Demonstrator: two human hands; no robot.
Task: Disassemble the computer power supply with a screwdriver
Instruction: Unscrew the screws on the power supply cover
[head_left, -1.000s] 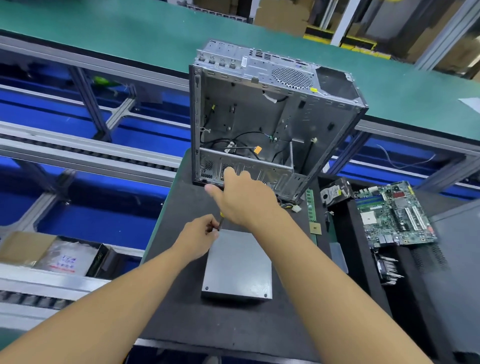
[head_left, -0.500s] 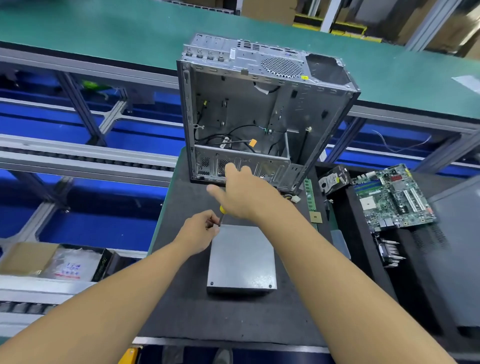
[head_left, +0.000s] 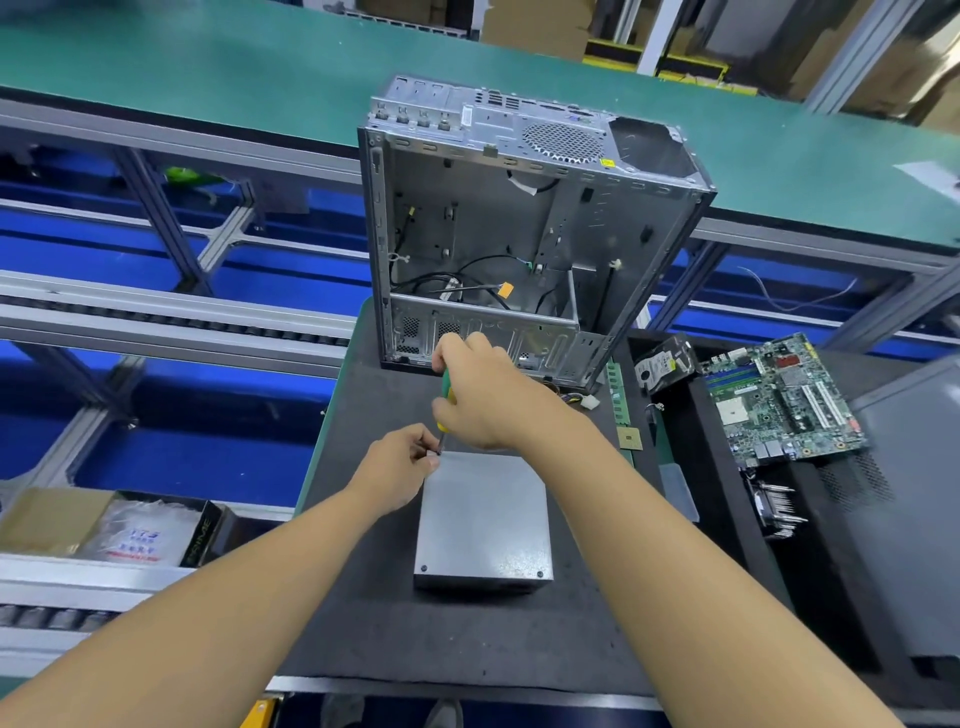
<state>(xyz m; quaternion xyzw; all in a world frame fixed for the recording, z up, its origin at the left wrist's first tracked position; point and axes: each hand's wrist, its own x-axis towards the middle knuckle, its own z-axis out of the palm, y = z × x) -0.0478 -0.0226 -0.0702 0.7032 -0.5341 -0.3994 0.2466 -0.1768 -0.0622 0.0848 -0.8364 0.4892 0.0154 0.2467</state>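
The grey metal power supply lies flat on a black mat, with two screws visible along its near edge. My right hand grips a green and yellow screwdriver, held almost upright with its tip at the box's far left corner. My left hand rests at that same corner, its fingertips pinched around the screwdriver's shaft just above the tip. The screw under the tip is hidden by my fingers.
An empty open computer case stands upright just beyond my hands. Right of the mat lie a RAM stick, a CPU chip, a hard drive, a motherboard and a grey case panel. Conveyor rails run on the left.
My right hand has lifted slightly, so the green handle now shows above my left hand. My left fingers have closed in on the shaft near the tip. The power supply has not moved.
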